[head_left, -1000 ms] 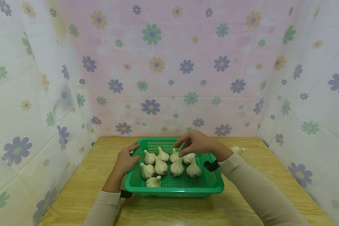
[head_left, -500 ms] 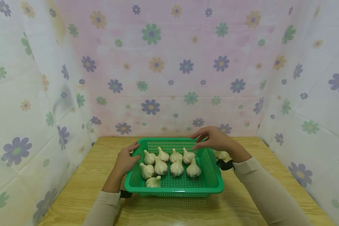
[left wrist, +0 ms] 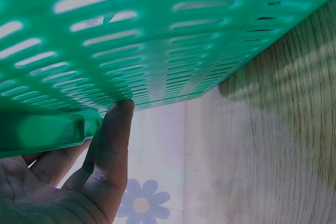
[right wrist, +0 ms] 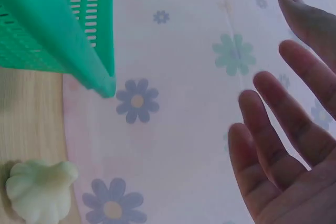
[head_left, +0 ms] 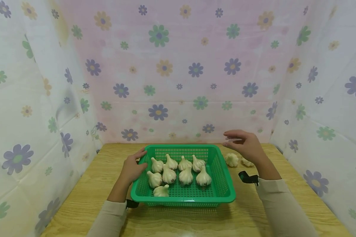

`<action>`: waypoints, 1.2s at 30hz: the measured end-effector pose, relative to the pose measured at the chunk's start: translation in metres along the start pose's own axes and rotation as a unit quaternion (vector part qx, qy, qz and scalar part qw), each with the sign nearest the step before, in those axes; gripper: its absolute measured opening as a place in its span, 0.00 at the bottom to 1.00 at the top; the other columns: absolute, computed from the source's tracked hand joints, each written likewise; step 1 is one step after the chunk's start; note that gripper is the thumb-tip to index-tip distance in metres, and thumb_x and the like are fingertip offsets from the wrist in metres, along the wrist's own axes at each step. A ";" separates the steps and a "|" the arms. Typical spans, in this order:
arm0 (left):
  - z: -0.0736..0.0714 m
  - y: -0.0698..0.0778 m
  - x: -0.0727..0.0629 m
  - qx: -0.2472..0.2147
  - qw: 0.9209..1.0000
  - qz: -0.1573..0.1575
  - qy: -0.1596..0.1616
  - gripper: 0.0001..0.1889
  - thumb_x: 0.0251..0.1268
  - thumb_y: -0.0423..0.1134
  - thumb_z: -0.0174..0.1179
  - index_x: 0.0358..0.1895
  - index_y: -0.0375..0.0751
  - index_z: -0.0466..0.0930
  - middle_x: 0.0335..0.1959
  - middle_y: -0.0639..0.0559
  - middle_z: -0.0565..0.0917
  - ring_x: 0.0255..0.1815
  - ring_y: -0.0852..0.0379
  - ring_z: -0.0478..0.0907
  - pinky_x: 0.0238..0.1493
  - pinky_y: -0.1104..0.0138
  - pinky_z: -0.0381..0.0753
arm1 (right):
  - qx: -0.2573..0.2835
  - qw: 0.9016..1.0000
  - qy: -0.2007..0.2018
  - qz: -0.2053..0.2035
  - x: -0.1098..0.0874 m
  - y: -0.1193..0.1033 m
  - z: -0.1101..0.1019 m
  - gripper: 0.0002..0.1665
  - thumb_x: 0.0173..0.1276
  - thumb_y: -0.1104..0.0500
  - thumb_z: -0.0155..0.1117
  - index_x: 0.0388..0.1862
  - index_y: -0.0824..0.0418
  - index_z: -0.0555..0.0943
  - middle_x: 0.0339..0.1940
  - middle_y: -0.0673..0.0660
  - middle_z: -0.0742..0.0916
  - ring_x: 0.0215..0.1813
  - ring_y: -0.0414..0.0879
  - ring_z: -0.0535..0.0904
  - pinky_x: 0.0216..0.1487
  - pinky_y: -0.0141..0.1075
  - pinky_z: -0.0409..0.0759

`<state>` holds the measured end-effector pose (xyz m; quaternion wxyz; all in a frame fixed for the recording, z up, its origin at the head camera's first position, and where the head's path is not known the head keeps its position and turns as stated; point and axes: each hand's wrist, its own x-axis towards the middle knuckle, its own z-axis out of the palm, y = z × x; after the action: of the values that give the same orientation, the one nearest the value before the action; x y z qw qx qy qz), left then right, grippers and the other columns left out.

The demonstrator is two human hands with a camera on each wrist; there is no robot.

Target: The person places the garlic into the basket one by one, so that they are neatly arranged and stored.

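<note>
Two hands: left hand [head_left: 132, 168] grips the basket [head_left: 225, 192] rim, right hand [head_left: 247, 144] hovers empty, fingers spread.

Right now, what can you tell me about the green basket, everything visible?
The basket is a rectangular green tray of what looks like plastic, with slotted walls and a perforated floor under a solid rolled rim. It sits flat on the wooden table, long side toward the camera. Nine garlic bulbs lie inside, mostly stem up, one at the front on its side. The left hand holds its left rim, fingers against the slotted wall. The right hand hovers clear of it to the right.
</note>
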<state>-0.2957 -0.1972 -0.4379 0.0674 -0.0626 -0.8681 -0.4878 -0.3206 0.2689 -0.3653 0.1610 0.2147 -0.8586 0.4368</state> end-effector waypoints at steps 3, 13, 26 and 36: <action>-0.001 0.000 -0.001 0.002 1.000 -0.001 -0.001 0.33 0.66 0.32 0.59 0.77 0.44 0.70 0.82 0.58 0.64 0.56 0.41 0.82 0.18 0.65 0.69 | 0.031 0.998 0.054 0.018 -0.007 0.008 -0.004 0.24 0.70 0.53 0.73 0.64 0.52 0.84 0.67 0.55 0.83 0.58 0.31 0.80 0.52 0.21 0.79; -0.002 0.000 -0.001 -0.007 1.000 -0.006 0.004 0.33 0.66 0.31 0.58 0.77 0.45 0.71 0.82 0.59 0.64 0.57 0.41 0.83 0.18 0.65 0.69 | 0.065 0.969 0.219 0.099 -0.026 0.049 -0.007 0.29 0.68 0.47 0.74 0.67 0.49 0.83 0.71 0.49 0.80 0.67 0.38 0.76 0.53 0.18 0.77; 0.000 -0.002 0.003 -0.004 1.000 0.001 0.004 0.33 0.65 0.32 0.58 0.77 0.44 0.70 0.82 0.56 0.64 0.60 0.38 0.82 0.25 0.65 0.76 | 0.116 0.920 0.297 0.228 -0.045 0.103 -0.002 0.37 0.63 0.41 0.75 0.72 0.41 0.79 0.78 0.45 0.74 0.77 0.46 0.67 0.71 0.41 0.71; 0.001 -0.004 0.002 -0.012 1.000 -0.002 0.007 0.33 0.65 0.31 0.58 0.76 0.44 0.71 0.81 0.57 0.66 0.57 0.41 0.84 0.23 0.65 0.75 | 0.105 0.914 0.219 0.326 -0.057 0.128 0.007 0.51 0.63 0.33 0.72 0.82 0.46 0.66 0.83 0.52 0.66 0.81 0.56 0.62 0.73 0.44 0.72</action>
<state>-0.2983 -0.1981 -0.4415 0.0717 -0.0587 -0.8617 -0.4988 -0.3381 0.3434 -0.4833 0.1705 -0.1625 -0.7731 0.5890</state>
